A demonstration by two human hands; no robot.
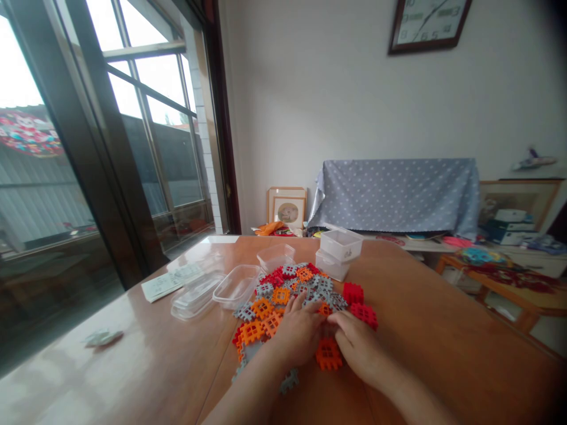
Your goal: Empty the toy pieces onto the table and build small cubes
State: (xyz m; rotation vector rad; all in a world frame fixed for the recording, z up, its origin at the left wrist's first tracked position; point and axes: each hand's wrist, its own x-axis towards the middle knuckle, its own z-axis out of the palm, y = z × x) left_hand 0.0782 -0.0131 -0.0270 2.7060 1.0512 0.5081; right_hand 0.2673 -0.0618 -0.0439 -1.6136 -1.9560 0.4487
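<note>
A pile of red, orange and grey interlocking plastic pieces [281, 295] lies mid-table. My left hand [301, 327] is over the right part of the pile, its fingers bent and spread a little; whatever is under its palm is hidden. Close beside it, my right hand [354, 342] has its thumb and fingers pressed together near an orange piece, and what they hold cannot be made out. Just below the fingertips sits an orange block [328, 354]. Red blocks [363, 316] stand to the right of the pile.
Clear plastic containers [237, 286] and lids [197, 295] lie left of the pile, near a booklet [172, 282]. Two stacked white boxes [341, 243] stand behind it. A small crumpled packet [103, 337] rests on the wooden table [150, 366] at far left.
</note>
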